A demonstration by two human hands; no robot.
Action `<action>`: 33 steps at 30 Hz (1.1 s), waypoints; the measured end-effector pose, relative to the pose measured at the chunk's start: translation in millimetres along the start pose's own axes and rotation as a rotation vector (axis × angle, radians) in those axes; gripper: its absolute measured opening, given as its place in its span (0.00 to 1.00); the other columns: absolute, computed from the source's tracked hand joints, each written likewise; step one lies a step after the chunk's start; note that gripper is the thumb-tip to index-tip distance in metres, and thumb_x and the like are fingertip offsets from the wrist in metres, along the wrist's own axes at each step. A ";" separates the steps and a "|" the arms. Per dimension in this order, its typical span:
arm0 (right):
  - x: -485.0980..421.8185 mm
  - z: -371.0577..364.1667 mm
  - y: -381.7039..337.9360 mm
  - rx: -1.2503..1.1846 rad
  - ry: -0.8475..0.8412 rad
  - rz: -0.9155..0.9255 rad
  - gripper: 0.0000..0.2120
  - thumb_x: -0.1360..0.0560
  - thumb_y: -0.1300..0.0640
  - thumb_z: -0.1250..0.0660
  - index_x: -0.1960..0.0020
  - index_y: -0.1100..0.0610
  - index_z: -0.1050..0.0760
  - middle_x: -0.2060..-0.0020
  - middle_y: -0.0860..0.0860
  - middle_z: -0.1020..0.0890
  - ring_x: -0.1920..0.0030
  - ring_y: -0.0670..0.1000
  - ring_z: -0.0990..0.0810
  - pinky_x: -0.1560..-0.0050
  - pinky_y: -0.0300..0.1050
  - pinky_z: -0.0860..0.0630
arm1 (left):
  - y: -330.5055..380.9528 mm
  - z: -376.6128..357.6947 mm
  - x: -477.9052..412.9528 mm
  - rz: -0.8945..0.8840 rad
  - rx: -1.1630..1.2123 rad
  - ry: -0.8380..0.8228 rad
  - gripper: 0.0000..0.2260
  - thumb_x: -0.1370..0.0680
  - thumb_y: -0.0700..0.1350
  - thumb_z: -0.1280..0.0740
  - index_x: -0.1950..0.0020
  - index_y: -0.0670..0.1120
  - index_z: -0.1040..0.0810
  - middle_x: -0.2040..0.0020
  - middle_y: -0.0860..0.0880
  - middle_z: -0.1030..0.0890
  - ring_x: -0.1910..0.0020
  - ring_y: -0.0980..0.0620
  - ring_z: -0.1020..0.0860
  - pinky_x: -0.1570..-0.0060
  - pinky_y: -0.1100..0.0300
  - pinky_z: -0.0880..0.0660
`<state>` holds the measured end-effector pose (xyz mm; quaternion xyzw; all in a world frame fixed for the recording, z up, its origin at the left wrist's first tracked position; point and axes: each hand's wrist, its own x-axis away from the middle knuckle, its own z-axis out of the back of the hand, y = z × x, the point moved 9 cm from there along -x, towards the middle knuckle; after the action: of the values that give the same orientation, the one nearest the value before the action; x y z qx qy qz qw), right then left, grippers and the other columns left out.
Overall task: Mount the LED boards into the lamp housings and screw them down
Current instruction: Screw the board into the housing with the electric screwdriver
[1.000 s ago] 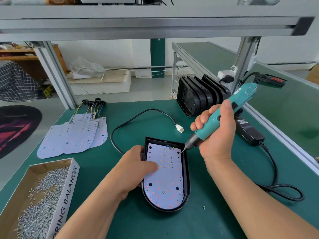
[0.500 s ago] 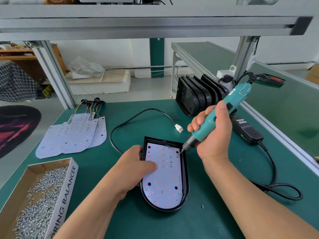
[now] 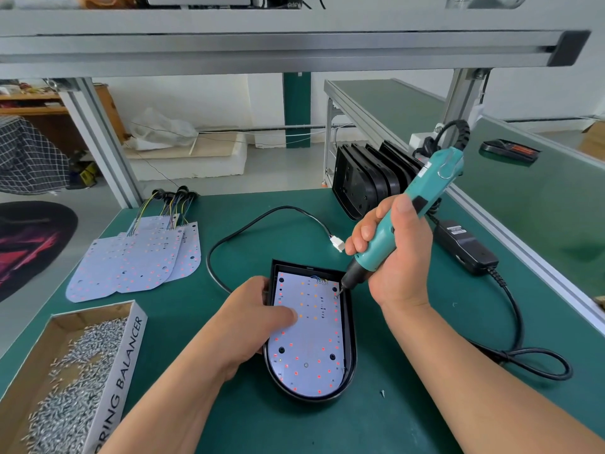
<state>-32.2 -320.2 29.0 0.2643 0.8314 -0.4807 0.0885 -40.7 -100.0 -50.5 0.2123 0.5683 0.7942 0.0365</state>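
A black lamp housing [image 3: 349, 329] lies flat on the green bench with a white LED board [image 3: 311, 342] seated inside it. My left hand [image 3: 252, 322] holds the housing's left edge, thumb pressing on the board. My right hand [image 3: 389, 253] grips a teal electric screwdriver [image 3: 409, 214], tilted, its bit tip touching the board's upper right corner near the wires. A loose screw [image 3: 382, 392] lies on the mat just right of the housing's rounded end.
Spare LED boards [image 3: 137, 257] with wire tails lie at the left. A cardboard box [image 3: 127, 348] of screws sits front left. Upright black housings [image 3: 366, 181] stand at the back right. A black cable [image 3: 248, 221] and power adapter [image 3: 465, 247] cross the mat.
The screwdriver has shifted slightly left and lower, its bit staying at the board's upper right corner. My left hand has kept its hold on the housing.
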 end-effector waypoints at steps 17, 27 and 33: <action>0.6 -11.5 3.0 0.152 -0.067 0.028 0.11 0.20 0.54 0.32 0.60 0.53 0.29 0.70 0.56 0.30 0.72 0.56 0.31 0.67 0.49 0.26 | 1.5 1.8 0.5 -0.013 0.001 0.028 0.19 0.34 0.45 0.28 0.44 0.44 0.20 0.52 0.45 0.11 0.51 0.38 0.12 0.49 0.39 0.17; 5.9 -14.7 -20.3 0.089 -0.088 0.090 0.22 0.23 0.39 0.25 0.57 0.56 0.27 0.66 0.57 0.28 0.66 0.58 0.28 0.58 0.55 0.23 | 7.4 5.8 0.8 -0.077 -0.020 0.065 0.17 0.33 0.44 0.29 0.45 0.44 0.18 0.51 0.46 0.11 0.50 0.39 0.12 0.42 0.35 0.18; 6.2 -16.8 -33.2 -0.056 -0.061 0.020 0.21 0.26 0.38 0.24 0.56 0.54 0.26 0.66 0.53 0.28 0.68 0.53 0.29 0.63 0.48 0.25 | 6.7 8.4 0.7 -0.057 -0.060 0.093 0.17 0.34 0.45 0.30 0.47 0.43 0.18 0.52 0.44 0.11 0.51 0.36 0.13 0.49 0.41 0.16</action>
<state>-53.0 -317.0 60.3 0.2551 0.8388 -0.4642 0.1258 -37.0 -94.7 -41.9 0.1578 0.5512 0.8184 0.0388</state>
